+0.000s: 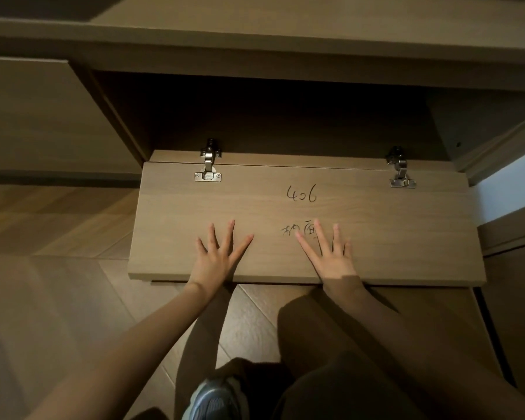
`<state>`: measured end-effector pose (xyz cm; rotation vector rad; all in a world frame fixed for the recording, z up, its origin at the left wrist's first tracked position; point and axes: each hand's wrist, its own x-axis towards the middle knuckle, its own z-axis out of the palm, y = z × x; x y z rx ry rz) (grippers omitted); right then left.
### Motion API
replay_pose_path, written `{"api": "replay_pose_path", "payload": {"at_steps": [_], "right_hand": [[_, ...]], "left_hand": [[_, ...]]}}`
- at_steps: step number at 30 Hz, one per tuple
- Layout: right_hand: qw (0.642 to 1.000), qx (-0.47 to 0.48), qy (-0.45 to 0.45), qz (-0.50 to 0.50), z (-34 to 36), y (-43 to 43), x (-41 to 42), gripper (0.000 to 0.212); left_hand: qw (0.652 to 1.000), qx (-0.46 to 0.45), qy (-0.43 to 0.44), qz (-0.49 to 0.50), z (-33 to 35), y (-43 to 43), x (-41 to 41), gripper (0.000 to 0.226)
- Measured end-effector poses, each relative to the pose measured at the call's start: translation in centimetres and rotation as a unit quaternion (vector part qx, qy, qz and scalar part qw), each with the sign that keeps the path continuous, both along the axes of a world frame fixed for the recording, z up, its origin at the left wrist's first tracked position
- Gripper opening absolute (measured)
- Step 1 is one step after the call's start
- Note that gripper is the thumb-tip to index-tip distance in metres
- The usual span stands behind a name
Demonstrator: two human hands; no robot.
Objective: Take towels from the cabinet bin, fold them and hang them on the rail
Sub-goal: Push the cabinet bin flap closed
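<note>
Dim, warm light. A floor (58, 298) of brown wood-look planks fills the near left. Far across runs a low wood-grain cabinet (112, 122) under a long top (315, 25); its left door front (28, 116) is closed, its middle flap (406, 231) lies folded down on two metal hinges (208, 168), the recess (285, 122) behind dark. A pale bright strip (509, 183) shows far right.

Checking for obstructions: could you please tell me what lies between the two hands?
Head view: only the door panel, bearing handwritten characters, lies between left hand and right hand.
</note>
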<state>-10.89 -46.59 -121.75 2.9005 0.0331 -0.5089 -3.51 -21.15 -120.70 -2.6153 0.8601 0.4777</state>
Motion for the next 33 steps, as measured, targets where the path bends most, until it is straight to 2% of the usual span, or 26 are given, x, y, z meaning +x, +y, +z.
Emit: {"api": "replay_pose_path", "payload": {"at_steps": [2,4,8,12,17,20,23,25,27,30,33], "right_hand": [[0.999,0.031,0.034,-0.006,1.5,-0.4,-0.1,0.13],[0.997,0.071,0.043,-0.009,3.5,-0.9,-0.7,0.125],[0.993,0.098,0.03,0.051,8.3,-2.3,-2.1,0.099],[0.989,0.117,0.012,0.094,13.1,-2.7,-1.7,0.085],[0.986,0.123,-0.022,0.109,18.1,-3.6,-0.3,0.067],[0.978,0.151,-0.092,0.109,20.2,-4.8,0.9,0.063],[0.954,0.187,-0.193,0.134,21.7,-5.9,2.3,0.065],[0.937,0.185,-0.26,0.145,22.7,-6.3,3.3,0.069],[0.93,0.13,-0.306,0.158,23.4,-6.5,4.4,0.077],[0.925,0.062,-0.349,0.14,24.6,-6.7,6.2,0.093],[0.927,0.044,-0.365,0.08,25.6,-6.7,8.0,0.105]], "left_hand": [[1.0,-0.019,0.017,0.002,1.3,-0.1,-0.2,0.127],[1.0,-0.027,-0.013,-0.01,2.4,0.1,-0.5,0.123],[0.997,-0.034,0.062,0.005,7.2,1.0,0.1,0.106],[0.996,-0.047,0.082,-0.002,11.4,1.6,0.1,0.092],[0.996,-0.082,0.034,-0.017,16.5,1.8,0.8,0.071],[0.991,-0.129,-0.024,-0.027,19.0,2.0,2.2,0.064],[0.972,-0.183,-0.131,-0.069,21.0,2.0,4.0,0.057],[0.948,-0.197,-0.226,-0.108,22.0,2.0,5.4,0.064],[0.926,-0.224,-0.285,-0.11,22.8,1.7,6.4,0.085],[0.908,-0.249,-0.326,-0.085,23.5,0.9,8.3,0.103],[0.91,-0.249,-0.329,-0.043,24.1,-0.2,10.3,0.11]]}}
